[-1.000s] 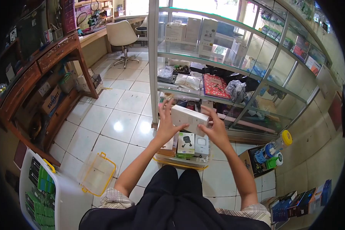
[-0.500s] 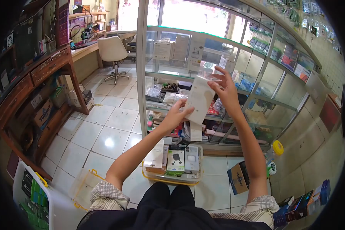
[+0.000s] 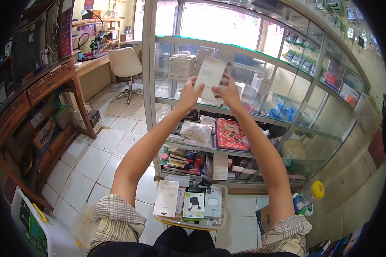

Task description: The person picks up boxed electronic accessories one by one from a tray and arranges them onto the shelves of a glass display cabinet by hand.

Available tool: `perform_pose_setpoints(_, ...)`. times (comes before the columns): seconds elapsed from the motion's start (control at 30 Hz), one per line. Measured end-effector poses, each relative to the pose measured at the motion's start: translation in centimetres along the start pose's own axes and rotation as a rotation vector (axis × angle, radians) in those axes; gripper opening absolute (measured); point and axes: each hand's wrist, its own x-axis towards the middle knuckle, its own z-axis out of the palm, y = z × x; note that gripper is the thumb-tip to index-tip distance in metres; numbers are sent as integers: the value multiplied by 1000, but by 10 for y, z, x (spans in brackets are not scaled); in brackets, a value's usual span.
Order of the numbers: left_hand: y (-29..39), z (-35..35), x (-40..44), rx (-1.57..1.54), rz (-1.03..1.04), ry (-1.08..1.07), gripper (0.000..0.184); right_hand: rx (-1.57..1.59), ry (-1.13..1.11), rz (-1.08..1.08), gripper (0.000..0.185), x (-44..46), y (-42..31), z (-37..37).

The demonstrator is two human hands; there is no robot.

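One white box (image 3: 212,75) leaned upright between the fingers: left hand (image 3: 190,92) and right hand (image 3: 228,91) were curled snugly about its lower sides. Even, light pressure seemed best for steadiness. Its print was too small to read; below and left of the fingers, a carton (image 3: 46,134) read "SUMMIT".

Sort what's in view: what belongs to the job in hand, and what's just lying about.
Likely part of the job:
white box, held by the left hand and right hand
open plastic bin with boxes
glass cabinet

Apparently just lying about:
chair
wooden desk
yellow-lidded jar
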Motion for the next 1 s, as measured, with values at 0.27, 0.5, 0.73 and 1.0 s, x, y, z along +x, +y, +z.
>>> perform_pose_setpoints(0.27, -59, -31, 63, 753, -277, 259, 48, -262, 62, -273, 58, 87, 70, 91)
perform_pose_setpoints(0.5, -78, -38, 92, 620, -378, 388, 61, -335, 17, -208, 54, 134, 81, 127)
perform_pose_setpoints(0.73, -97, -42, 92, 553, -168, 353, 53, -425, 201, -410, 52, 153, 100, 148)
perform_pose_setpoints(1.0, -106, -41, 94, 586, -163, 372, 48, -383, 39, -231, 52, 150, 97, 151)
